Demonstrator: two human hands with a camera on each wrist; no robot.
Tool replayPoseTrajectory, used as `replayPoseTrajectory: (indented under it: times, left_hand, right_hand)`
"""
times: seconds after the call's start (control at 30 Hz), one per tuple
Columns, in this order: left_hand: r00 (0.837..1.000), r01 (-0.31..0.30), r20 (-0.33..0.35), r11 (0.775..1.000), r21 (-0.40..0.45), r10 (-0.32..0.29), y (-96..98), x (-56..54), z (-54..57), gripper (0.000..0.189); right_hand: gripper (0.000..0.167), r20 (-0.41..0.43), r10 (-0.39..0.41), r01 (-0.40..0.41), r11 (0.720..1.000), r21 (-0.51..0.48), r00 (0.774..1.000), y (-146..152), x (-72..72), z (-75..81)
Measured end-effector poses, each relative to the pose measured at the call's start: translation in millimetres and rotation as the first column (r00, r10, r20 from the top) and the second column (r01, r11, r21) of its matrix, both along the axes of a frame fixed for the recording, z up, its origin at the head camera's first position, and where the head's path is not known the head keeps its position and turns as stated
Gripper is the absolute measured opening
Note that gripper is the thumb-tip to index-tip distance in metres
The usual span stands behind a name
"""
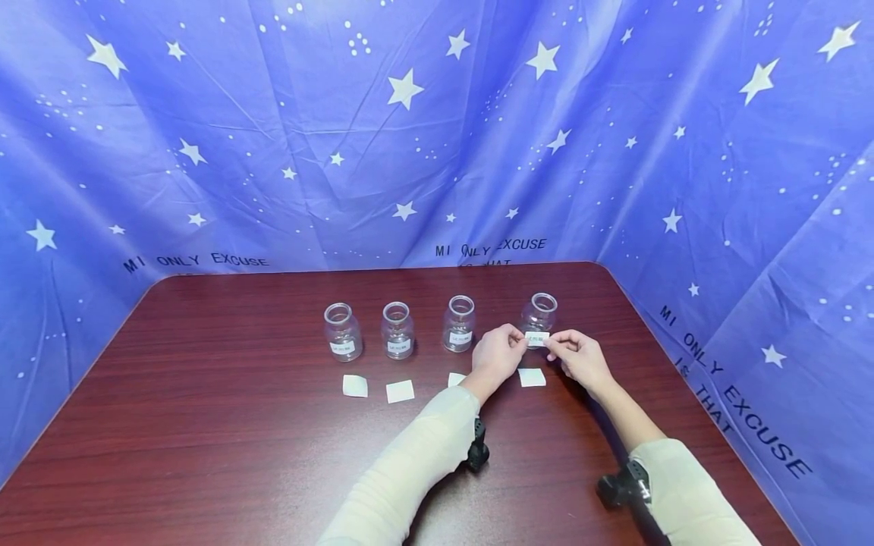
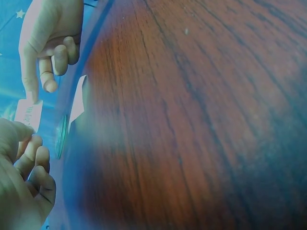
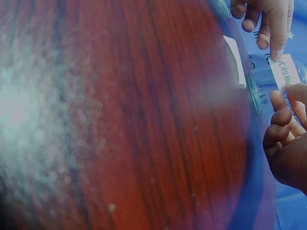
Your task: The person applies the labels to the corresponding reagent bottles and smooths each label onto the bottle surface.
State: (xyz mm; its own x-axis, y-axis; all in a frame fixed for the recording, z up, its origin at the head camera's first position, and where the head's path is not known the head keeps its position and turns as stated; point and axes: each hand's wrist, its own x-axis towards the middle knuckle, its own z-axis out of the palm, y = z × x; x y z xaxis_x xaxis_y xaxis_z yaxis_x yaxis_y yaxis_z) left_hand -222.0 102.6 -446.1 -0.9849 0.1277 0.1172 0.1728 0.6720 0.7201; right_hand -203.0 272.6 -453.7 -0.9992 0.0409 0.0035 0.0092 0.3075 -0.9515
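A small white label (image 1: 536, 339) with dark characters is stretched between both hands, in front of the rightmost clear glass jar (image 1: 543, 305). My left hand (image 1: 499, 353) pinches its left end with thumb and finger. At the other end my right hand (image 1: 582, 359) pinches the label's edge. Seen from the right wrist, the label (image 3: 283, 72) lies over the jar's side; whether it touches the glass all along, I cannot tell. A white paper slip (image 1: 532, 378) lies on the table just before this jar.
More upright glass jars stand in a row to the left: one (image 1: 460, 305) nearest, another (image 1: 397, 315), and one (image 1: 342, 326) at the far left. Each bears a white label. Paper slips (image 1: 400, 391) lie before them on the brown table (image 1: 205, 425). A starry blue curtain (image 1: 307, 152) hangs behind.
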Motion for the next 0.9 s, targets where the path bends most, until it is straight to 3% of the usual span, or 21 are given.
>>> replayPoseTrajectory:
  times: [0.9]
  left_hand:
    - [1.0, -0.014, 0.022, 1.0, 0.0, 0.014, 2.4, -5.5, -3.8, 0.01]
  right_hand:
    - [0.033, 0.004, -0.005, 0.005, 1.0, 0.002, 1.0, 1.8, -5.4, -1.5]
